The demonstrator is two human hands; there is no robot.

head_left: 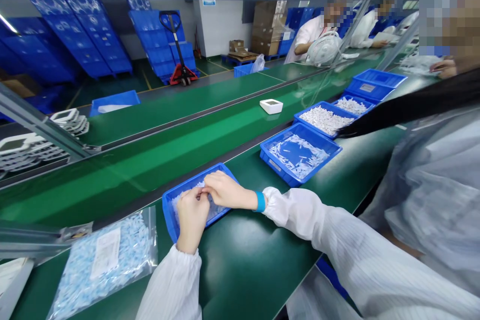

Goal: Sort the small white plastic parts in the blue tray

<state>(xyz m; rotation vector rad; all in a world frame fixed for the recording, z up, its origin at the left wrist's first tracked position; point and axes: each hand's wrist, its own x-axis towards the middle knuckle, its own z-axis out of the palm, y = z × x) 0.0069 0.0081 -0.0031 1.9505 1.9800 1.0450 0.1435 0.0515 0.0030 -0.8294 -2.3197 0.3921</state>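
Both my hands meet above a small blue tray (169,212) that holds tiny whitish translucent pieces. My left hand (193,215) is closed, its thumb and fingertips pinched together over the tray. From the right, my right hand (227,191) comes in with its fingers pinched against the left fingertips; a blue band (260,201) circles that wrist. Whatever sits between the fingertips is too small and too covered to make out. Left of the tray lies a clear plastic bag (108,255) full of small light-blue and white pieces, with a white label on it.
To the right stand a blue tray of pale strips (275,162), a tray of white pieces (325,119) and more blue bins. A white device (271,106) rests on the green conveyor (168,140). A co-worker (431,185) sits close on my right. Metal posts rise at left.
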